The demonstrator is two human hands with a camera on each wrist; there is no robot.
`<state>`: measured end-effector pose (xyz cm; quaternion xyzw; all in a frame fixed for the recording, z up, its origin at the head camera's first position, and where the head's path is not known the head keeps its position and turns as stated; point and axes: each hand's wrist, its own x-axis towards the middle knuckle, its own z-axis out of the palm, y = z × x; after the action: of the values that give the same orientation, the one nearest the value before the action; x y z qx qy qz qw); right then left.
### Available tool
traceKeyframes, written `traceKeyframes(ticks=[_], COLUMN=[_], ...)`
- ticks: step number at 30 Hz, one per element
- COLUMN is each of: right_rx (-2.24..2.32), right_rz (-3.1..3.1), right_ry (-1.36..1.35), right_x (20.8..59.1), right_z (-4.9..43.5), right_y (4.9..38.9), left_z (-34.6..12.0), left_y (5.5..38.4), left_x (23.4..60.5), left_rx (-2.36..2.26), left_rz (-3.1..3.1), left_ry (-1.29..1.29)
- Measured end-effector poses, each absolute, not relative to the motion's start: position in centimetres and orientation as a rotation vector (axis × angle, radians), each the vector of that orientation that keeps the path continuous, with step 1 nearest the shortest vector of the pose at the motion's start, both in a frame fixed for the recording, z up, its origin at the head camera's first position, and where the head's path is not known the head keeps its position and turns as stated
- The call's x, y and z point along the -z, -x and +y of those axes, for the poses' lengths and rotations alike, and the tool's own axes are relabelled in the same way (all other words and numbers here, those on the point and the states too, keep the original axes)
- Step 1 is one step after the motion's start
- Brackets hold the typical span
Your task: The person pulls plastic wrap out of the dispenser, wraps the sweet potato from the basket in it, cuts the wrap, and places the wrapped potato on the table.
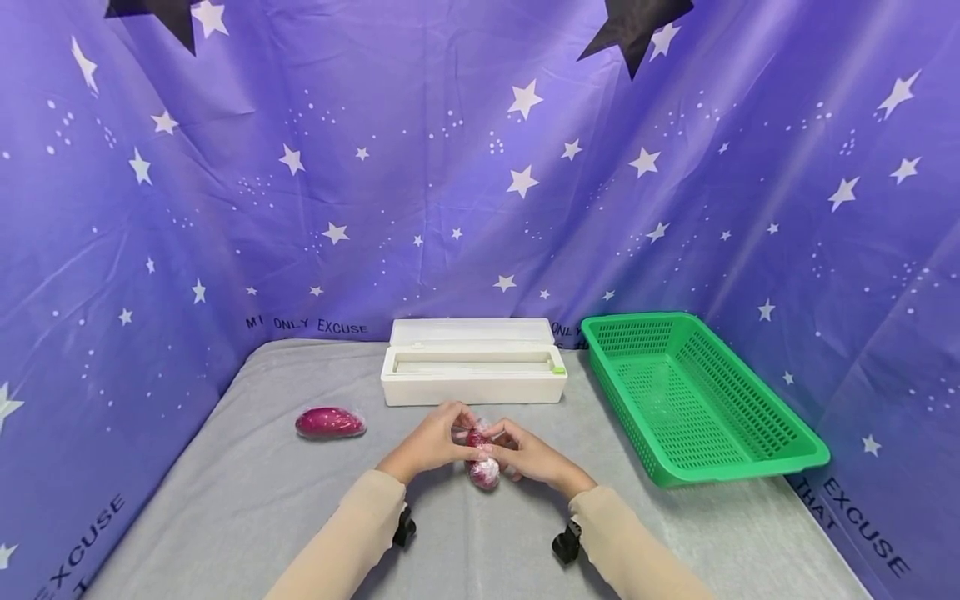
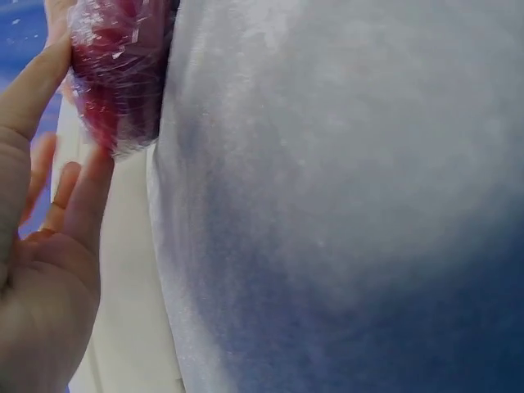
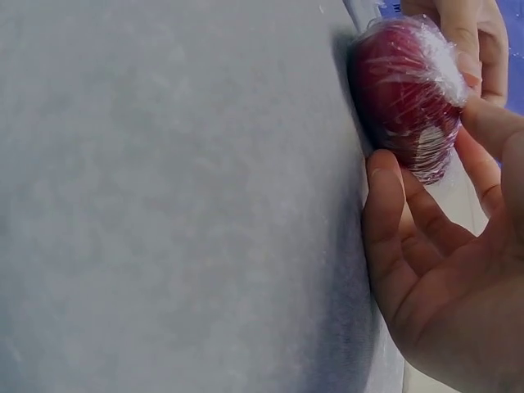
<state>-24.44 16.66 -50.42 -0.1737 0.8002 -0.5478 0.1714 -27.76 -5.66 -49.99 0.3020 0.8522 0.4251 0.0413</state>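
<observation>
A reddish-purple, elongated vegetable [image 1: 483, 473] wrapped in clear cling film stands out from the table toward me, its exact kind unclear under the film. My left hand [image 1: 437, 440] pinches it from the left with thumb and fingertips. From the other side, my right hand [image 1: 534, 457] holds it, thumb on top. In the left wrist view, wrinkled film covers the vegetable [image 2: 123, 78] beside the thumb. Bunched, whitish film shows on the vegetable [image 3: 401, 82] in the right wrist view, and fingers reach around its lower end.
Behind the hands stands a white cling film dispenser [image 1: 474, 390] with its lid up and a green slider at its right. A second wrapped magenta vegetable [image 1: 330, 422] lies on the grey cloth [image 1: 247, 517] at left. A green plastic basket [image 1: 738, 477] sits at right.
</observation>
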Motion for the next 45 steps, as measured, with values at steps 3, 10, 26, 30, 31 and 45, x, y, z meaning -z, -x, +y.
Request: traceKeyframes(ticks=[3,10,26,30,31,45], right_rx=[1.544,1.566,1.510,1.398,1.374,1.264], right_rz=[2.285,2.303,2.557,2.708,2.735,2.980], right_ry=[0.484,0.430,0.612,0.699,0.714,0.762], right_x=[50.4,50.6,50.9,51.0,50.9,50.4], right_z=[16.6,16.7,16.8,16.8,16.8,17.7], right_y=[24.5,24.4,24.6,24.6,24.5,24.1], left_z=[-5.7,-5.9,-6.1,-6.1,-6.2,-7.5], left_y=[27.7,27.7,27.9,27.9,27.8,27.4], left_x=[50.1,50.2,49.7,49.5,49.4,47.6], left_rx=[-1.270,-1.241,-1.223,-1.203,-1.194,-1.040], left_rz=[2.612,2.613,2.585,2.567,2.572,2.582], left_ry=[-0.915,-0.996,-1.186,-1.198,-1.214,-1.349])
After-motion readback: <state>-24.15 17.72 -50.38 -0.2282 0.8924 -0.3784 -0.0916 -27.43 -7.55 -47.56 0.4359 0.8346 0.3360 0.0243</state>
